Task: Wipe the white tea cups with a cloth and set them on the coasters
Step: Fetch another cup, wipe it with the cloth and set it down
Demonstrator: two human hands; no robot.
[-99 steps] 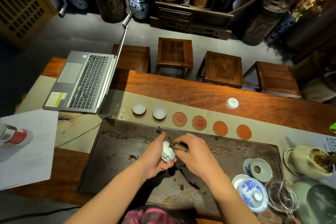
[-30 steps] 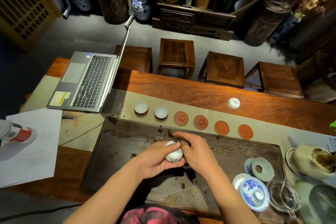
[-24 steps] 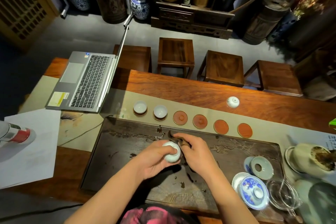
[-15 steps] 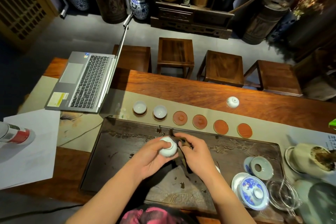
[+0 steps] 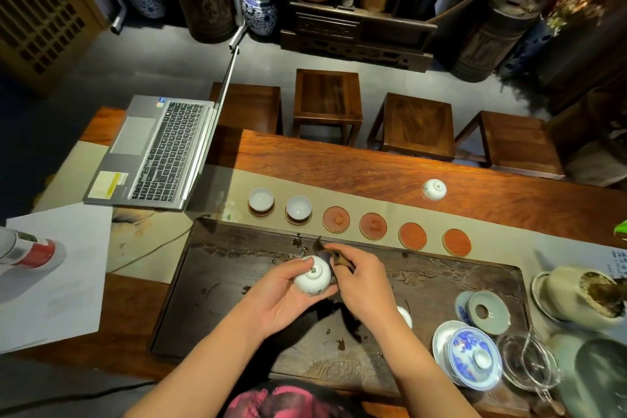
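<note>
1. The tabletop (image 5: pixel 373 176) is polished reddish wood, glossy where the light falls at 12 o'clock.
2. The tea tray (image 5: pixel 441 282) is dark carved wood, matt and rough with relief.
3. The runner (image 5: pixel 237 180) is pale matt cloth.
4. The tea cup (image 5: pixel 312 278) in the left hand (image 5: pixel 281 302) is white glazed porcelain, smooth and shiny.
5. The cloth (image 5: pixel 339 261) pinched in the right hand (image 5: pixel 359 278) is brown and dull.
6. The coasters (image 5: pixel 412 235) look like matt red-brown clay with lighter rims.
7. The laptop (image 5: pixel 152 153) has a grey metallic finish.
8. The pitcher (image 5: pixel 529 363) at 4 o'clock is clear glass.

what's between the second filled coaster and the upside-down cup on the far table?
Head view: four bare coasters in a row on the runner, then bare wood up to the cup.
</note>
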